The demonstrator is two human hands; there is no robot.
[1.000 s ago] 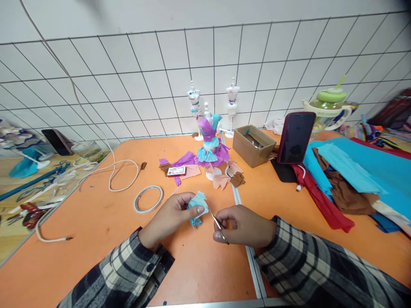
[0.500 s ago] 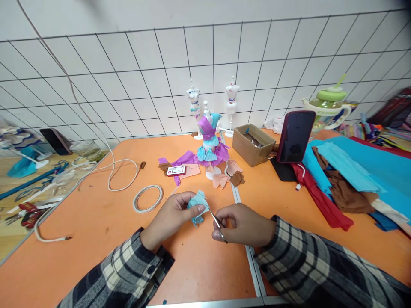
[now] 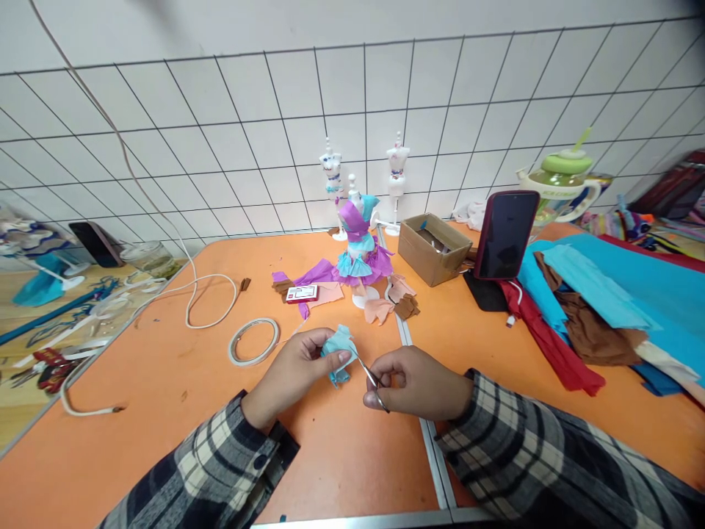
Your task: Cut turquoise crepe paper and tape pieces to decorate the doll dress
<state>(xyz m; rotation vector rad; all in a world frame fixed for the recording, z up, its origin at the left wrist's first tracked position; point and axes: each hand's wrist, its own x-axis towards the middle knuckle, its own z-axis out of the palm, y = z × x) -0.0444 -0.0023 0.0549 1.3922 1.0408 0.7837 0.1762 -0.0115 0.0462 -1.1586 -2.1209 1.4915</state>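
Between thumb and fingers, my left hand (image 3: 300, 371) pinches a crumpled piece of light blue crepe paper (image 3: 341, 340). My right hand (image 3: 410, 383) is closed on a small pair of scissors (image 3: 371, 378), whose blades point up and left and meet the paper's right edge. Beyond my hands stands a mini dress form (image 3: 357, 239) dressed in purple and blue paper. Pink paper scraps (image 3: 378, 310) and brown scraps (image 3: 406, 306) lie at its base. A roll of white double-sided tape (image 3: 254, 342) rests left of my left hand.
Two more dress forms (image 3: 397, 180) stand by the tiled wall. A cardboard box (image 3: 434, 250) and a propped phone (image 3: 505, 235) are to the right, before stacked coloured paper (image 3: 600, 286). A small red-and-white box (image 3: 302, 294) lies left of centre. A white cable (image 3: 192, 294) loops at left.
The scissors and my right hand have shifted very slightly upward, the blades staying at the blue paper's edge. My left hand keeps its pinch on the paper.
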